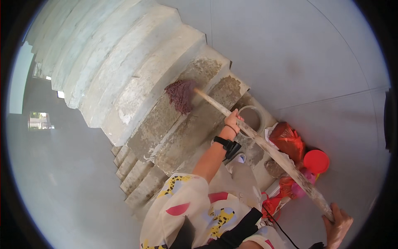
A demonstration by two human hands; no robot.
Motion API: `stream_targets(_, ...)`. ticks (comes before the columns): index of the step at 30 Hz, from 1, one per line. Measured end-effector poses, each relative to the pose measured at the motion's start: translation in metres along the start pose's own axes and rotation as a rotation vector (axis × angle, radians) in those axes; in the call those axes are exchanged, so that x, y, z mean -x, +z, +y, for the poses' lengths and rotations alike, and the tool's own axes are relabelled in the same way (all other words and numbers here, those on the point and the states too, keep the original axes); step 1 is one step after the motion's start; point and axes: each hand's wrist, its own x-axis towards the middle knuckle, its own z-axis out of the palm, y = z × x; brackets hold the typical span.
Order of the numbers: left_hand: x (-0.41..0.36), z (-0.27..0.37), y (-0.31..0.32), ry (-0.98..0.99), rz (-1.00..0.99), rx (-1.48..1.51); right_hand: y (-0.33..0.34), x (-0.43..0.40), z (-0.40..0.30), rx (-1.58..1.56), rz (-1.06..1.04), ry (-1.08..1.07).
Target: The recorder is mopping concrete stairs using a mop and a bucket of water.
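A string mop with a dark reddish-purple head (182, 96) rests on the wet concrete steps. Its long, worn wooden handle (276, 154) slants from the mop head down to the lower right. Midway along the upper part of the handle, my left hand (233, 120) is closed around the wood, with a black band on the wrist. My right hand (338, 222) grips the handle's far end near the lower right rim. Behind the handle stands a round bucket (262, 119), partly hidden by it and by my left hand.
Dry concrete stairs (149, 70) rise to the upper left; more steps (140, 180) descend at lower left. Along the grey wall (311, 62) lie red plastic bags (286, 140), a round red container (316, 161) and a pink bag (303, 185). A black cable (281, 228) hangs near my body.
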Motion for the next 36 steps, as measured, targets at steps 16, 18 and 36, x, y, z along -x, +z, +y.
stream_targets(16,0.048,-0.143,-0.058,0.013,0.31,-0.354,0.053,0.136,0.05,-0.112,-0.214,0.32)
stream_targets(18,0.044,-0.164,-0.064,-0.052,0.314,-0.316,0.084,0.156,0.058,-0.298,0.033,0.413)
stream_targets(36,0.18,-0.323,-0.049,-0.549,-0.021,-0.297,0.18,0.389,0.161,0.211,0.166,0.859)
